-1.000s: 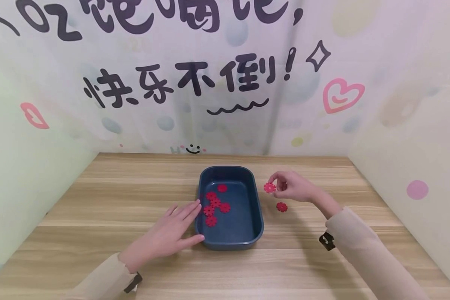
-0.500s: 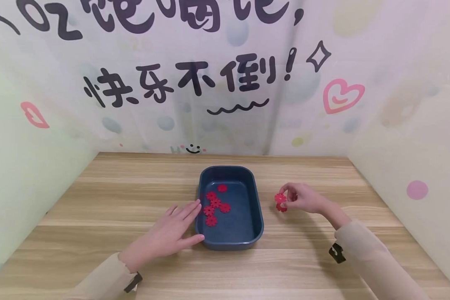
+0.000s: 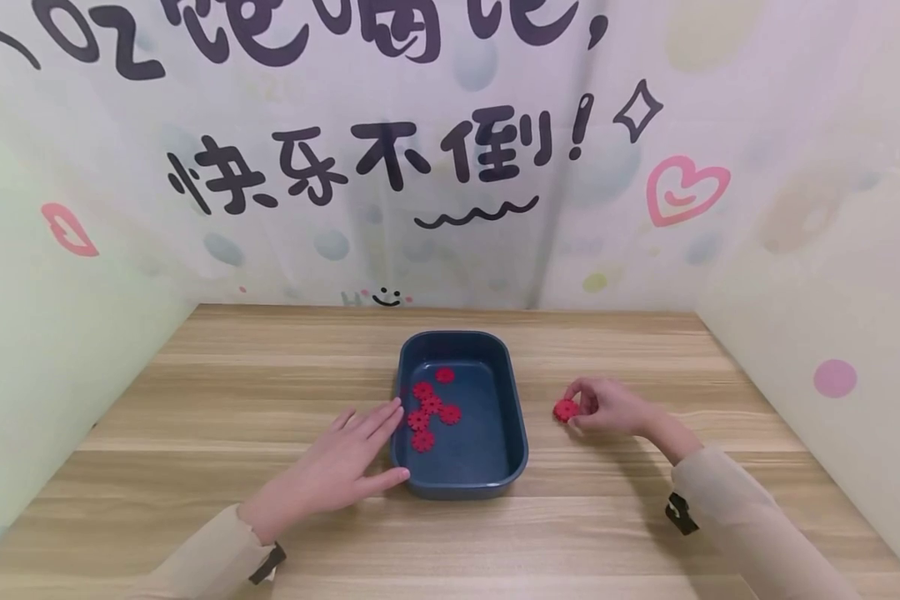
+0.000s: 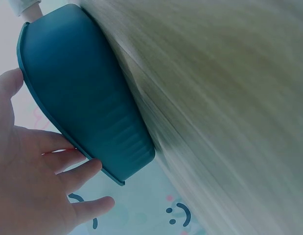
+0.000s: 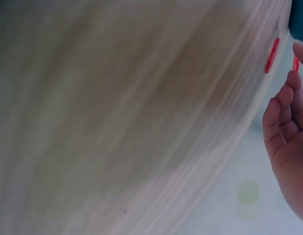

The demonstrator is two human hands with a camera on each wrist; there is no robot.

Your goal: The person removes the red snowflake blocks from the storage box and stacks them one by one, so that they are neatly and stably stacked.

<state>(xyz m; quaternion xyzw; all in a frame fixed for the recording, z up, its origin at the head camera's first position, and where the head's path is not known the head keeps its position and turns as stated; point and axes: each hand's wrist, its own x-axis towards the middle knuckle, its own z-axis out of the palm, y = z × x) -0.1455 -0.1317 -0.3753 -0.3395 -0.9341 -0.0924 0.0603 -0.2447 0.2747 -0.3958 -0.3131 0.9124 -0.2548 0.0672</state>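
With the right grip point(image 3: 609, 407) pinching a red disc point(image 5: 296, 62) and the left grip point(image 3: 337, 461) unclenched against the tray point(image 3: 480, 437), move gently to avoid displacing the second disc point(image 5: 272, 56).

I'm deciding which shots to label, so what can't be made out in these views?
Right wrist view: most of the held red disc, hidden by the right hand, itself cut off by the right edge.
Head view: part of the loose red disc, covered by the held one.
Left wrist view: the inside of the blue tray, hidden by its own side.
Head view: tops of the upper dark writing, cut off by the top edge.
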